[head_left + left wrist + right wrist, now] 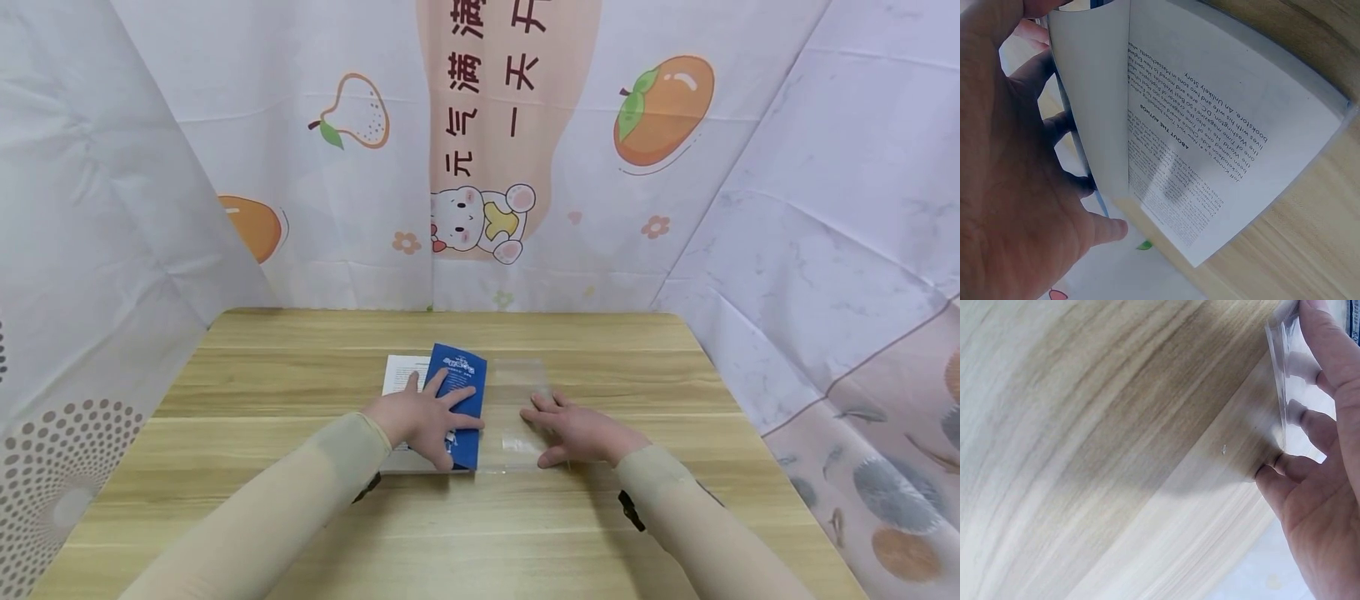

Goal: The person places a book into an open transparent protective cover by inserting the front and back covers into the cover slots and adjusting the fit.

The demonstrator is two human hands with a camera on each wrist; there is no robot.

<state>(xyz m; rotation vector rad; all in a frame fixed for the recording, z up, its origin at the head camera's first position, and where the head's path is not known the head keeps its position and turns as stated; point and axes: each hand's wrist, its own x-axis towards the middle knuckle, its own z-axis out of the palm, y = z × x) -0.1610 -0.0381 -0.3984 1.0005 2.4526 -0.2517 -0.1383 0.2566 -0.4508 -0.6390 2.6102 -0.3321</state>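
Observation:
A book (pixel 403 367) lies open on the table, with its blue cover flap (pixel 471 450) turned over the white page. My left hand (pixel 416 421) presses on the flap with fingers spread wide. Up close in the left wrist view, the printed page (pixel 1229 94) reads "About the author", and my fingers lie along the flap's far side. To the right a clear plastic sheet (pixel 523 375) stretches out from the book. Straight fingers of my right hand (pixel 581 429) rest on its right part. In the right wrist view the fingertips touch the plastic edge (pixel 1277 381).
The wooden table (pixel 300 350) has its back edge against a white cloth (pixel 337 208) printed with fruit. More cloth hangs on the left (pixel 97 208) and the right (pixel 847 208). A black strap part (pixel 631 510) shows under the right wrist.

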